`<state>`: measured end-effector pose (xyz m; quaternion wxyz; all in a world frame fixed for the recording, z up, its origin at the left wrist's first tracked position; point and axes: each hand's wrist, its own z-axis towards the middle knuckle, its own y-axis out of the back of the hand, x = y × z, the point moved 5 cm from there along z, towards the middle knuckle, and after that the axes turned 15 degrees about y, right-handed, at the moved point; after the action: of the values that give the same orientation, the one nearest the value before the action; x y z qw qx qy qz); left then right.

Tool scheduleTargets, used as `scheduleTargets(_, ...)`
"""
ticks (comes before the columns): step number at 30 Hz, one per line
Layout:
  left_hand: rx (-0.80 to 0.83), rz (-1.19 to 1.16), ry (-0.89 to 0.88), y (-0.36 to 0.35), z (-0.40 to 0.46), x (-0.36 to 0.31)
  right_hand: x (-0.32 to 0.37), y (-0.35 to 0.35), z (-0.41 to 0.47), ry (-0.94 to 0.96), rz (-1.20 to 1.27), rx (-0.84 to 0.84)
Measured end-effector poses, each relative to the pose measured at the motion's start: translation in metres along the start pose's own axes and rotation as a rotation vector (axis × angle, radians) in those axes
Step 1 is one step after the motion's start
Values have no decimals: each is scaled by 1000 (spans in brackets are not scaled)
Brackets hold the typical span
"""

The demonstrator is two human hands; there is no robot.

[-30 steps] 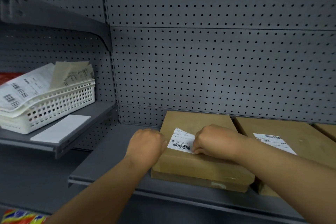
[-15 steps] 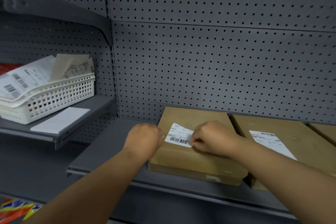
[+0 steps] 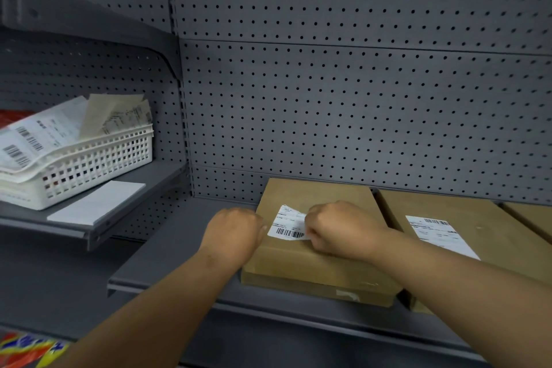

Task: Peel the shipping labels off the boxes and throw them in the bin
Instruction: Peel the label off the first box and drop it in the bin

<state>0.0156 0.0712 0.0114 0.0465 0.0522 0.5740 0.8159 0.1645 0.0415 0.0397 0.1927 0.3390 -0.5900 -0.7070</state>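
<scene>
The right hand (image 3: 340,228), a little right of the frame's centre and low down, is curled into a fist whose fingers pinch the right edge of a white paper shipping label with a black barcode (image 3: 288,222). The label's upper left corner looks slightly raised and ragged; its lower part lies flat on the lid of a flat brown cardboard box (image 3: 313,266). The left hand (image 3: 234,233) sits just left of the label, fingers curled, knuckles against the box's left edge; whether it truly grips the box or only braces it cannot be told, as the fingertips are hidden.

The box lies on a dark grey metal shelf (image 3: 167,257) in the lower middle of the frame, its back edge near a grey perforated pegboard wall (image 3: 343,104). Just beside it on the right lies a second brown cardboard box (image 3: 493,251) bearing its own white printed label (image 3: 439,234), flat and whole. A third brown box (image 3: 534,218) shows only a corner at the right edge.

At the left of the frame, on a higher grey shelf (image 3: 89,227), stands a white plastic lattice basket (image 3: 89,167) heaped with loose white labels (image 3: 38,137). A blank white card (image 3: 98,203) lies on the shelf in front of the basket.
</scene>
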Motion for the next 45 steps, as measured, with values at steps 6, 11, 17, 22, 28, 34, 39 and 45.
scheduleTargets(6, 17, 9, 14, 0, 0, -1, -24, -3, 2, -232, 382, -106)
scheduleTargets(11, 4, -20, 11, -2, 0, 1, -11, -7, 5, -66, 360, -56)
scheduleTargets(17, -15, -95, -3, -4, -3, 4, -6, -14, 7, -44, 314, -197)
scheduleTargets(22, -9, -86, 6, -5, -3, 3, -9, -23, 9, -40, 441, -164)
scheduleTargets(28, 8, -18, -1, -5, -3, 0, -125, 32, -9, -756, 360, -699)
scheduleTargets(34, 25, -87, -25, 2, -1, 2, -82, 40, 16, -423, 372, -587)
scheduleTargets(39, -155, -456, 125, 29, 3, 9, -48, 40, 21, -221, 493, -500)
scheduleTargets(45, -230, -427, 22, 47, 14, -4, -35, 48, 21, -175, 545, -513)
